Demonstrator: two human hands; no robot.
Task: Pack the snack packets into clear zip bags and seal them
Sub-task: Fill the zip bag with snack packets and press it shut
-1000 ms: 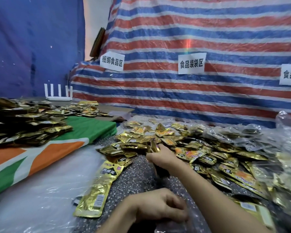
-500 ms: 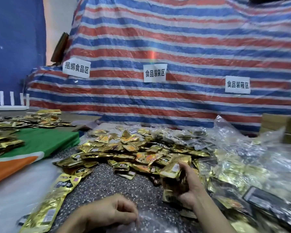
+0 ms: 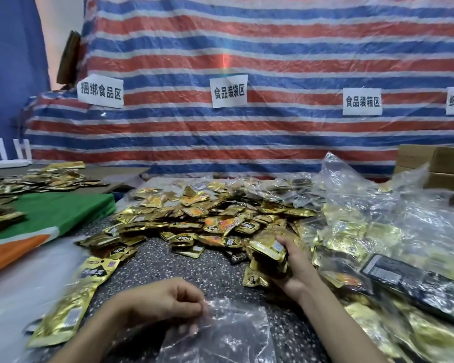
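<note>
A heap of small gold snack packets [image 3: 207, 216] covers the speckled table [image 3: 199, 268] ahead of me. My right hand [image 3: 295, 265] grips a bunch of gold packets [image 3: 269, 254] at the heap's near right edge. My left hand [image 3: 163, 302] pinches the left edge of an empty clear zip bag [image 3: 233, 334] lying flat at the near edge. A large gold pouch [image 3: 76, 299] lies to the left of that hand.
Filled and loose clear bags [image 3: 393, 231] pile up on the right, with a black packet [image 3: 414, 281] among them. A green and orange cloth [image 3: 50, 218] with more packets lies left. Cardboard boxes [image 3: 440, 163] stand far right. A striped tarp [image 3: 247, 48] hangs behind.
My right hand has pulled back from the heap toward the near right, now holding a bunch of packets. My view has swung right. The left hand stays on the clear bag.
</note>
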